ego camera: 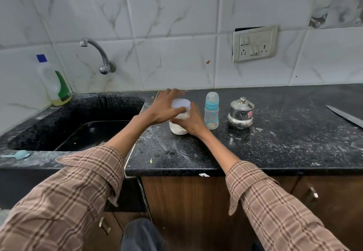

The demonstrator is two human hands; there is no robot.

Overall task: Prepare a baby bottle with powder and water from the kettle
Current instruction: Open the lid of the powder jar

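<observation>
Plaid sleeves (82,187) reach to the powder jar (179,120) on the desk (275,142): left hand (167,107) grasps its lid, right hand (191,122) grips its body. Just right: baby bottle (211,111), then steel pot (241,114); sink (78,125) left.

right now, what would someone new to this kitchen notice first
First, the two hands meeting on the powder jar mid-counter: the left hand grips its white lid from above while the right hand wraps its body. Just right of the jar stand the capped baby bottle and a small steel pot with its lid on. A knife blade juts in at the far right, and a blue scoop lies on the sink's front edge.
</observation>
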